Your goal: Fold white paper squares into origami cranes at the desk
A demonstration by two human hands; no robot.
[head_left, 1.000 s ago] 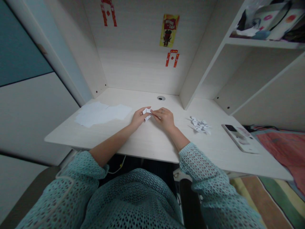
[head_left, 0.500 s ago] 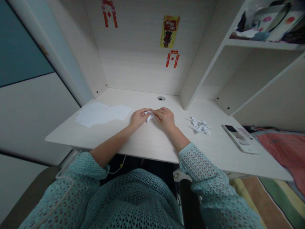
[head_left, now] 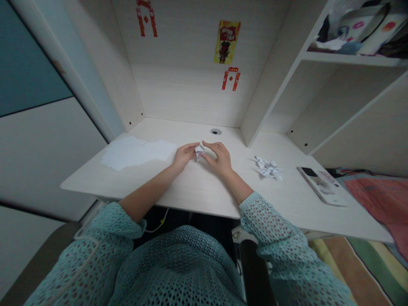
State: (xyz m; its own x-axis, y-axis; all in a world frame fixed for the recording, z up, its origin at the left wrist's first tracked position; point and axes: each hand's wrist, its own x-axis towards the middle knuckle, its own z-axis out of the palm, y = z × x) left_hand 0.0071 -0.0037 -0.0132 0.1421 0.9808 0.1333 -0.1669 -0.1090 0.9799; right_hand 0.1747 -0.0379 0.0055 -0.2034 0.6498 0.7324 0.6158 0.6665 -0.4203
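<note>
A small piece of folded white paper (head_left: 199,149) is held just above or on the desk between my two hands. My left hand (head_left: 185,155) pinches it from the left, its fingers closed together behind the paper. From the right, my right hand (head_left: 220,157) has its thumb against the lower edge and its forefinger at the upper edge, with a gap between them. The exact fold is too small to make out. Nearest my right hand lies a heap of folded white paper pieces (head_left: 267,168). Flat white paper sheets (head_left: 134,153) lie left of my left hand.
The white desk (head_left: 191,191) ends close to my body. A phone (head_left: 321,186) lies at its right side, near a red cloth (head_left: 379,197). An upright panel (head_left: 270,80) rises behind the paper heap. A round cable hole (head_left: 216,131) sits near the back wall.
The thumb and forefinger of my right hand have spread apart, showing more of the folded paper. My left hand has shifted slightly left. The heap, sheets and phone are unchanged.
</note>
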